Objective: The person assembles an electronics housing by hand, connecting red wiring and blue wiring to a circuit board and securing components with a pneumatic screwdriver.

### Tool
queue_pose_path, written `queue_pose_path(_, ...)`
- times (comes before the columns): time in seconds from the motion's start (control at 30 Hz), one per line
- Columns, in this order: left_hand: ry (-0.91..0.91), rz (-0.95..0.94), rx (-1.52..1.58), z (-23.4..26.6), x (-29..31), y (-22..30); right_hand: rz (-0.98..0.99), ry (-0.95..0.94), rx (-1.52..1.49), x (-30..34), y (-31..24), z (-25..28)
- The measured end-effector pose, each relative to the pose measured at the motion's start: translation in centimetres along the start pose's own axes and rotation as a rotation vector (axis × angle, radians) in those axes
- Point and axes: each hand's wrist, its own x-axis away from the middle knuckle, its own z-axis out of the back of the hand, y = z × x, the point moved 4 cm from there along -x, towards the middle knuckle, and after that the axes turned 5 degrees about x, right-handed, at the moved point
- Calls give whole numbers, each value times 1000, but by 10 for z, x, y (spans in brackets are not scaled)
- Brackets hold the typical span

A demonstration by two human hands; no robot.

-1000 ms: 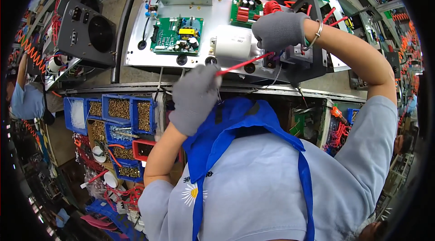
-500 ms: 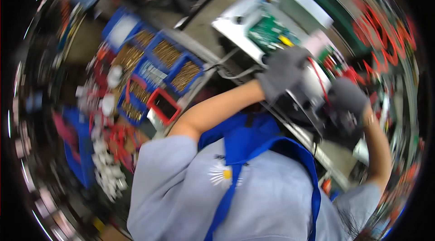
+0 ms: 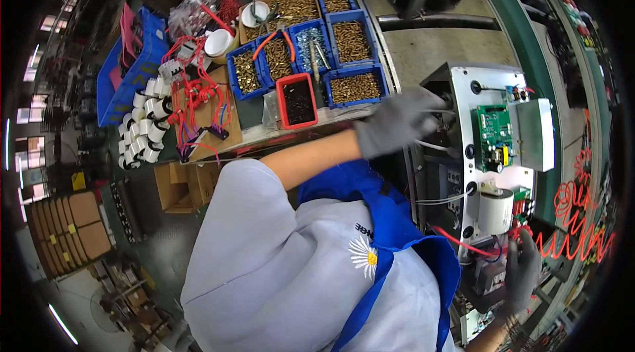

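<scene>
As I watch remotely, the silver chassis (image 3: 464,120) runs top to bottom, right of the left hand (image 3: 401,124); the right hand (image 3: 524,269) is nearer the red cable (image 3: 461,243) crossing the chassis's lower end. I cannot tell whether either grips anything. Since a second ago, the left hand has left that cable.

Bright windows (image 3: 28,112) and white strip lights (image 3: 63,323) down the left edge. 1 stack of brown cartons (image 3: 69,227) there. Green rail (image 3: 506,24) runs along the right.
</scene>
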Motion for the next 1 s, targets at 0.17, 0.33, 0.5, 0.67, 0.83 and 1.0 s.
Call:
queue_pose_path(0.17, 235, 507, -585, 163, 71, -137, 45, 301, -149, 48, -46, 13)
queue_pose_path(0.33, 233, 783, -939, 303, 140, -242, -183, 454, -655, 41, -79, -25)
queue_pose_path(0.5, 26, 988, -947, 316, 150, -259, -120, 424, -692, -8, -143, -39)
queue_pose_path(0.67, -204, 945, -840, 320, 149, -275, 63, 371, -779, -20, -161, -48)
queue_pose_path(0.83, -173, 765, -513, 326, 154, -280, 153, 322, -623, -41, -187, -41)
queue_pose_path(1.0, -291, 575, -576, 357, 152, -309, 422, 331, -684, -58, -179, -46)
